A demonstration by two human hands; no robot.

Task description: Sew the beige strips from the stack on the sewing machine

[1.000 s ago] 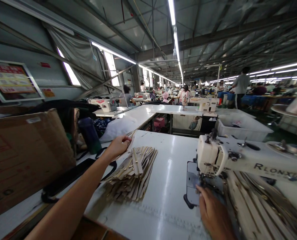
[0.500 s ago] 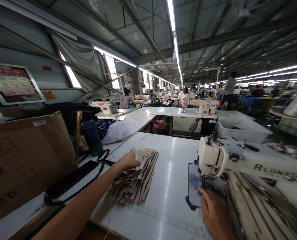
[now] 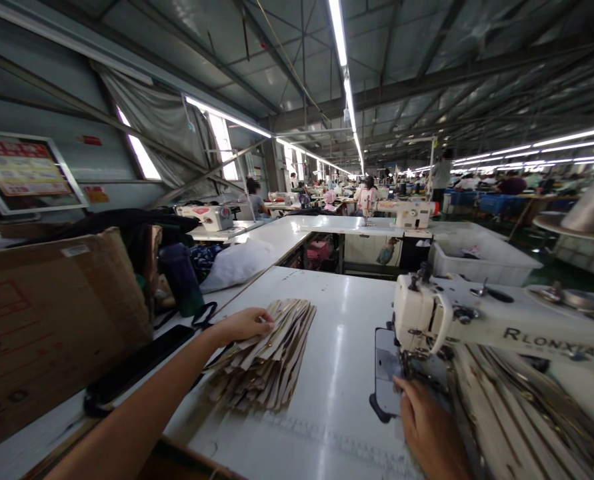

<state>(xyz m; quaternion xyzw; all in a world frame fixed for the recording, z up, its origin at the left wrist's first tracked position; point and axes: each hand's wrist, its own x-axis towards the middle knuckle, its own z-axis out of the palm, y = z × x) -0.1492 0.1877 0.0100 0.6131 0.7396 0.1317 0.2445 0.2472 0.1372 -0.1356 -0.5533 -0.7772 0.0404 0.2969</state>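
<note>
A fanned stack of beige fabric strips (image 3: 277, 360) lies on the white table (image 3: 347, 413), left of centre. At the stack's upper left edge is my left hand (image 3: 247, 325), its fingers closed together against the strips; whether a strip is between them is too small to tell. My right hand (image 3: 429, 423) is at the front of the sewing machine (image 3: 477, 317), its index fingertip by the metal plate (image 3: 387, 373) below the needle area. Its other fingers are mostly hidden. More striped strips (image 3: 521, 407) hang in folds beneath the machine's arm.
At the left stand a cardboard box (image 3: 61, 320) and a dark bottle (image 3: 181, 277), with a black strap beside them. A white bag (image 3: 239, 263) lies behind. A white bin (image 3: 487, 263) stands beyond the machine. People sit and stand farther off.
My left hand has shifted slightly left along the top edge of the stack, uncovering more of the upper strips. My right hand has hardly moved. The camera view has shifted a little.
</note>
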